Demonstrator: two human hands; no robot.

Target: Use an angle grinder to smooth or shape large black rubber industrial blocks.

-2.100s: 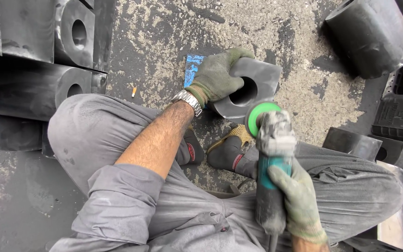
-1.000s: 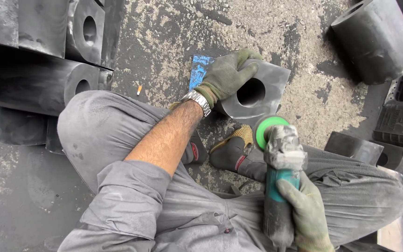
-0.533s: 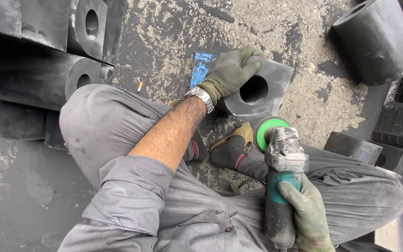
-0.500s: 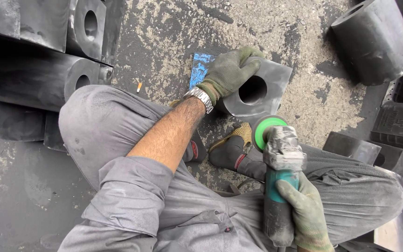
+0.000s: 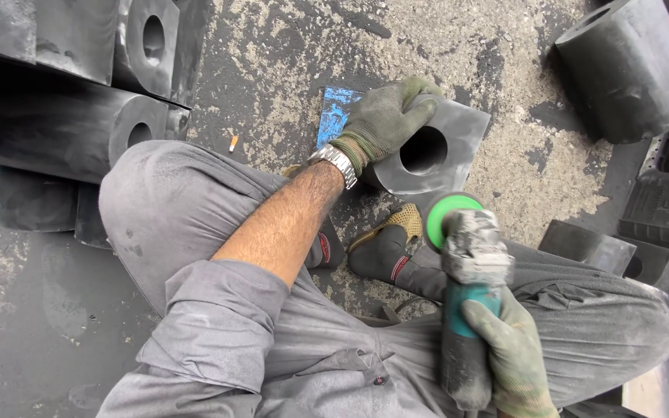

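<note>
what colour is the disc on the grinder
Bright green, on the grinder in the right hand; clearest in the head view.

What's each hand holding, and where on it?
Right hand grips the angle grinder by its rear body. Left hand grasps the black block at its top corner.

Grey work shirt, dusty, left sleeve rolled up above elbow. Grey trousers same cloth, dust marks on knees. Left hand in green-grey knitted glove with ribbed cuff; silver metal wristwatch just below cuff. Right hand in same kind of glove. Dark shoe with yellow-tan toe part, small red mark on side.
</note>
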